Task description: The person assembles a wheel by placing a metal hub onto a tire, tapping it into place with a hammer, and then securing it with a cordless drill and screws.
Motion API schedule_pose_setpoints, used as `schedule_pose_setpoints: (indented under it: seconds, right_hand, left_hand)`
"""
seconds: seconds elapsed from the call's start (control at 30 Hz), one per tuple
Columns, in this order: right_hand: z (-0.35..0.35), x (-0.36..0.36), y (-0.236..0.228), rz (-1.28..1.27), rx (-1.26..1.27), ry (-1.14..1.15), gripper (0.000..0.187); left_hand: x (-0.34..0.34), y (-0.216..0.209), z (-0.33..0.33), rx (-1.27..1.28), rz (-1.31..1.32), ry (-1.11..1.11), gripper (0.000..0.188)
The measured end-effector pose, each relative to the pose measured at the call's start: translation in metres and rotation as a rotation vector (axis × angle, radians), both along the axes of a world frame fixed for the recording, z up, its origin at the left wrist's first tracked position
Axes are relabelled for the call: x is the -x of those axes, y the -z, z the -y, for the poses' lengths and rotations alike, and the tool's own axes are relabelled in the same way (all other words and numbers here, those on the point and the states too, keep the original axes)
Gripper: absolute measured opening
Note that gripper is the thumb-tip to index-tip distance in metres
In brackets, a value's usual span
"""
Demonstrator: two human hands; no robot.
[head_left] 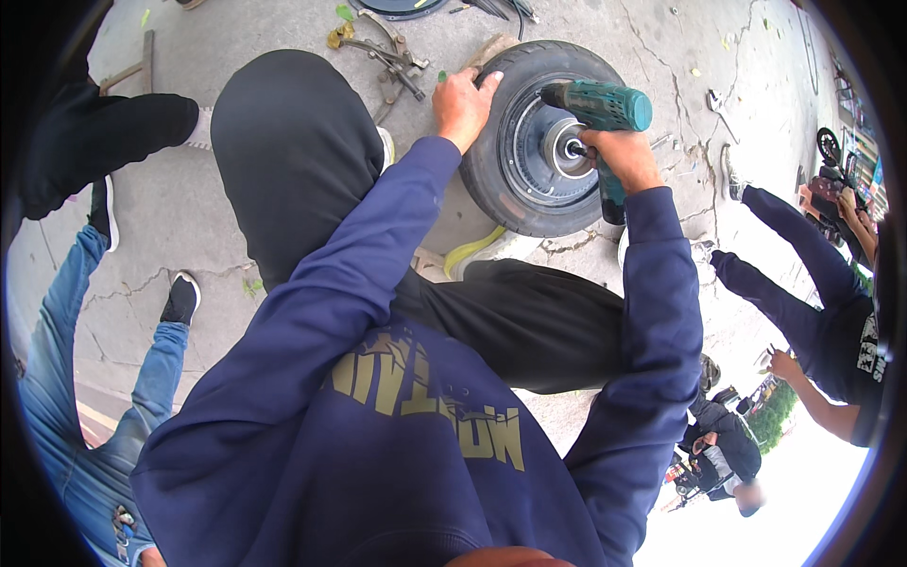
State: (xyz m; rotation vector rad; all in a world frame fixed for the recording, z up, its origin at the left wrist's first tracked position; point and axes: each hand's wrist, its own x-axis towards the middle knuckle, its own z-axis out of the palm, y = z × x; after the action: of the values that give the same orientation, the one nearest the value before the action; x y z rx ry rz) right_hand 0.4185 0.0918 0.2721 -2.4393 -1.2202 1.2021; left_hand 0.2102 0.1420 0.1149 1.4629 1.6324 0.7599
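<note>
A wheel with a black rubber tyre (487, 180) and a grey metal hub (531, 156) lies tilted on the ground before me. My left hand (460, 109) grips the tyre's upper left edge, its thumb resting on the sidewall. Wrapped round the handle of a green cordless drill (609, 104), my right hand (624, 156) keeps it above the wheel's right side. The drill's dark nose points left over the rim's upper part. Whether its tip touches the rim, I cannot tell. A short dark axle end shows at the hub's centre, beside my right fingers.
Metal levers (392, 61) lie left of the tyre, and a wrench (725, 113) lies to its right on cracked concrete. A wooden block (493, 47) sits behind the wheel. People stand on both sides, one in jeans (47, 350) at the left.
</note>
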Motion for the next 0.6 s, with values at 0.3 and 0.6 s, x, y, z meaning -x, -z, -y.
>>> schedule_pose_setpoints:
  seconds: [0.3, 0.6]
  right_hand:
    - [0.002, -0.01, 0.006, 0.074, 0.015, -0.066, 0.024]
    - [-0.006, -0.007, -0.005, 0.122, 0.025, -0.131, 0.024]
  left_hand:
    - [-0.002, -0.009, 0.001, 0.036, -0.043, 0.025, 0.058]
    - [0.0, -0.01, 0.002, 0.023, -0.012, 0.015, 0.061]
